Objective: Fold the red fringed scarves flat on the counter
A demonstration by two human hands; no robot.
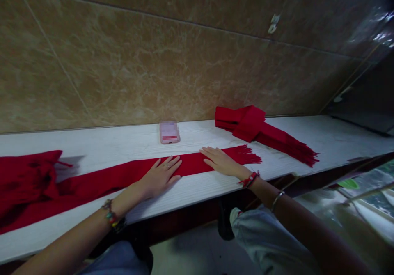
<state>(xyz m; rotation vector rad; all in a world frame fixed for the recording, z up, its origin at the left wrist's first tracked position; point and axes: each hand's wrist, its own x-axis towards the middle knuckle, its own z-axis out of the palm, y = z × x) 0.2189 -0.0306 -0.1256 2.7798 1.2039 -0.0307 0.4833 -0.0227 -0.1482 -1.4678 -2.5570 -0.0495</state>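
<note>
A long red scarf (192, 164) lies stretched along the white tabletop, its fringed end to the right of my hands. My left hand (160, 176) rests flat on the cloth, fingers spread and pointing right. Nearer the fringe, my right hand (223, 162) also lies flat on the scarf, fingers pointing left. Both palms face down, and neither hand grips anything. Toward the left edge of the view, the red cloth is bunched in a crumpled heap (27, 180); whether it is all one piece I cannot tell.
A second red scarf (246, 123), folded and wrapped round itself, lies at the back right with its fringe toward me. A phone (169, 132) sits near the brown tiled wall (147, 61). The table's front edge runs below my forearms. A dark box-like object (363, 90) stands far right.
</note>
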